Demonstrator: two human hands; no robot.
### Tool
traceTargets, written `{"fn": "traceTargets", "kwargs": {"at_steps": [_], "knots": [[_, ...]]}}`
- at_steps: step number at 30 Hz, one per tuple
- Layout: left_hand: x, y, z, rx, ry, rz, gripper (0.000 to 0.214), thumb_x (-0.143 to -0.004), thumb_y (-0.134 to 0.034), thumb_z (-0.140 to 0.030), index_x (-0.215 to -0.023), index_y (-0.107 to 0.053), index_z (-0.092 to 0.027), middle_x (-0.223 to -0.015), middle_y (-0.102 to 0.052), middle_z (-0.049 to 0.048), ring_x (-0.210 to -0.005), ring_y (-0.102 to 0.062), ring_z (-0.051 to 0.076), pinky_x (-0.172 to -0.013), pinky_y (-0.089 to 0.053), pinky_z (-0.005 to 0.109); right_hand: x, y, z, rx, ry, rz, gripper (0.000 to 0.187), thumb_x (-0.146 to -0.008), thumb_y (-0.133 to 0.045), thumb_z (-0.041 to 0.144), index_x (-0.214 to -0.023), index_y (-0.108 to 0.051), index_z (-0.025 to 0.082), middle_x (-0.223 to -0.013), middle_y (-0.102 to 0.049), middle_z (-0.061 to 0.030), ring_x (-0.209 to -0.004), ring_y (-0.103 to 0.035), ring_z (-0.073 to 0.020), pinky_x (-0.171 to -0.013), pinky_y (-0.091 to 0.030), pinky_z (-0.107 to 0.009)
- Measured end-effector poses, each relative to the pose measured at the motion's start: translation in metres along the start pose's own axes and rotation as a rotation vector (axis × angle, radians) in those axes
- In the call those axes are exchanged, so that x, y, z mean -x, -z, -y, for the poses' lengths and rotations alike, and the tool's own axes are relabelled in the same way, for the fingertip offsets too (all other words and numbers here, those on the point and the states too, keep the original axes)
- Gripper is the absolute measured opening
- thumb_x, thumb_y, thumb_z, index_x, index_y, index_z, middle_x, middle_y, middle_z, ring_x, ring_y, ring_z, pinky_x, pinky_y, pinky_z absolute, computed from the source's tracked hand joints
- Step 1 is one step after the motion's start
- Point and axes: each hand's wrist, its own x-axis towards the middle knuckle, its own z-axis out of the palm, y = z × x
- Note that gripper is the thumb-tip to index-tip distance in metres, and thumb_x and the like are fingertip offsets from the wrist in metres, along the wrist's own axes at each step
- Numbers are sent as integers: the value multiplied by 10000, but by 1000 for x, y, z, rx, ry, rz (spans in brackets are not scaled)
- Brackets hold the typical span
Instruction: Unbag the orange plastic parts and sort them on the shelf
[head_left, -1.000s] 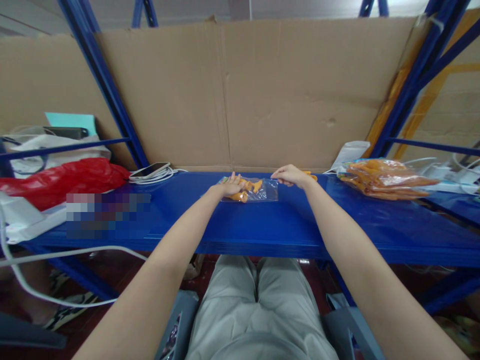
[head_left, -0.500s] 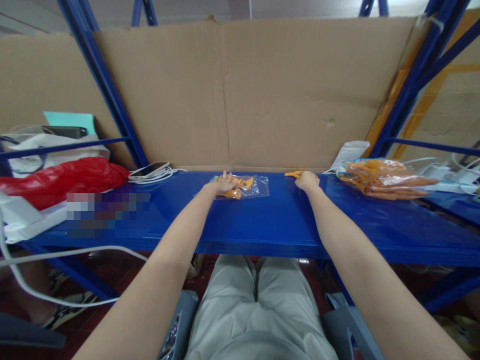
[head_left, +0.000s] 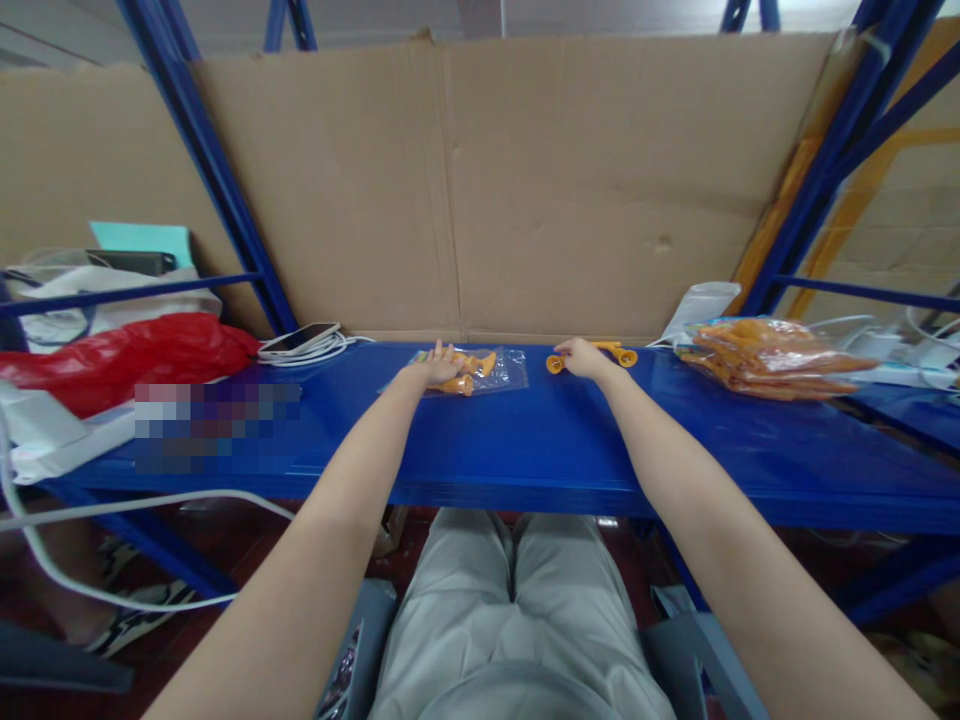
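On the blue table (head_left: 517,440), the left hand (head_left: 437,366) lies flat, fingers spread, on a clear bag (head_left: 511,370) with orange pieces (head_left: 484,364) inside, while the right hand (head_left: 585,357) pinches a cup-ended orange part (head_left: 555,364) near that bag. A second orange part (head_left: 626,357) lies just beside the right hand, before the cardboard panel (head_left: 555,200).

Soft diffuse light, wide-angle edge distortion, slight haziness
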Motion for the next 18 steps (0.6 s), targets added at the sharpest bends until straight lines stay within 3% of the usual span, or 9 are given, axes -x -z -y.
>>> {"fn": "traceTargets", "kwargs": {"at_steps": [2, 5, 18], "knots": [[-2, -1, 1, -5, 1, 1, 753, -954, -89, -505, -1587, -85, -97, -1648, 36, 121, -1523, -71, 292, -1218, -140, 466, 3, -2, -3, 132, -11, -1, 531, -807, -515, 27, -1295, -658, 180, -1341, -632, -122, -1280, -553, -246, -1049, -436, -341], [-5, -2, 2, -6, -8, 2, 756, -956, -80, -510, -1586, -85, -92, -1649, 36, 127, -1524, -57, 288, -1220, -132, 454, 6, -1, -7, 246, -31, 38, 550, -812, -532, 59, -1326, -625, 234, -1319, -641, -121, -1294, -535, -279, -1046, -432, -410], [-11, -6, 3, 26, 8, -34, 739, -951, -141, -515, -1590, -139, -143, -1647, -58, 133, -1514, -126, 310, -1207, -190, 481, 8, 9, -1, 337, -111, 117, 416, -829, -526, 90, -1205, -689, 167, -1157, -714, -153, -1181, -623, -295, -998, -443, -452]]}}
